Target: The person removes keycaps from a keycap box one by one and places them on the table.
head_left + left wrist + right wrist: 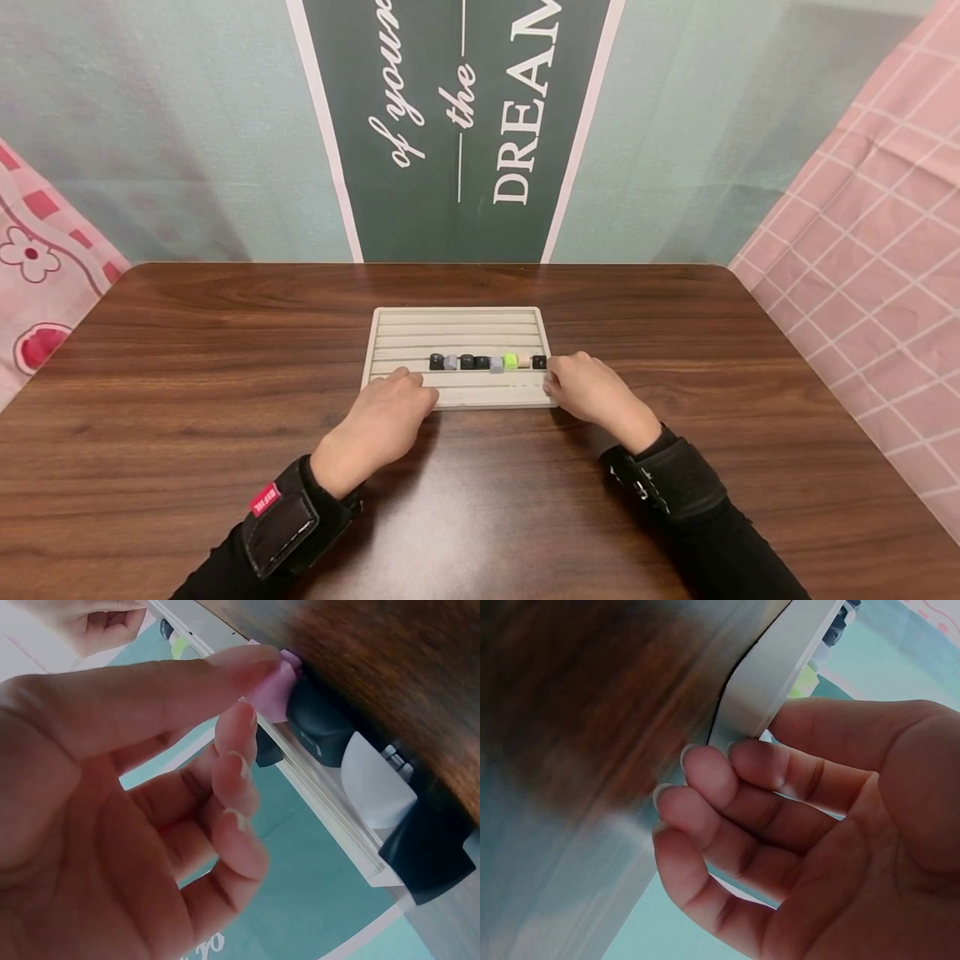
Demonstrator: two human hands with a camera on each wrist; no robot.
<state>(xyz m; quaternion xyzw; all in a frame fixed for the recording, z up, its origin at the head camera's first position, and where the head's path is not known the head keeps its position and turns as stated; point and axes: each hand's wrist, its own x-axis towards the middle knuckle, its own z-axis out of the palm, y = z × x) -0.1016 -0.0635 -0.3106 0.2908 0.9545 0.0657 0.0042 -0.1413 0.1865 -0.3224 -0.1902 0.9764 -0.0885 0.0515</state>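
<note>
A white ridged keycap tray point(457, 329) lies on the table. A row of keycaps point(467, 362) in black, lavender, green and cream stands along one of its ledges. My left hand point(390, 417) is over the tray's front left part. In the left wrist view its thumb and index finger pinch a pink keycap point(271, 694). Beside that stand a black keycap point(321, 724) and a white keycap point(375, 784). In the head view the left hand hides these. My right hand point(588, 387) grips the tray's front right corner point(761, 690) between thumb and fingers.
The brown wooden table point(480, 500) extends around the tray on all sides. Behind it hangs a green and teal cloth point(450, 167) with white lettering. Pink patterned cloths point(885, 225) flank the table at left and right.
</note>
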